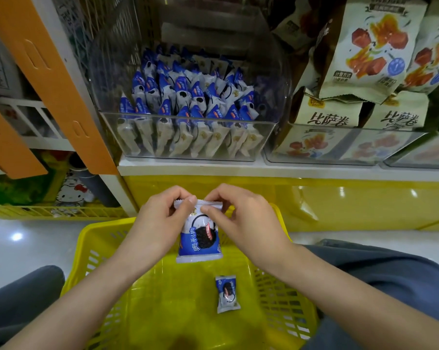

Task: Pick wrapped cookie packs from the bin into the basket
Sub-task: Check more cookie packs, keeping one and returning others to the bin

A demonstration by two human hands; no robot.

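A blue and white wrapped cookie pack [199, 242] hangs upright above the yellow basket [92, 238]. My left hand [160, 221] pinches its top seam on the left, and my right hand [241, 218] pinches the same seam on the right. A second cookie pack [227, 294] lies flat on the basket floor, apart from both hands. On the white shelf above, a clear plastic bin [188, 137] holds several more cookie packs [188, 97] standing in rows.
Clear bins of beige snack bags [364, 59] stand to the right of the cookie bin. Orange shelf brackets [52, 79] slope down at the left. A yellow panel [339, 203] runs below the shelf. My knees [24, 299] flank the basket on the pale floor.
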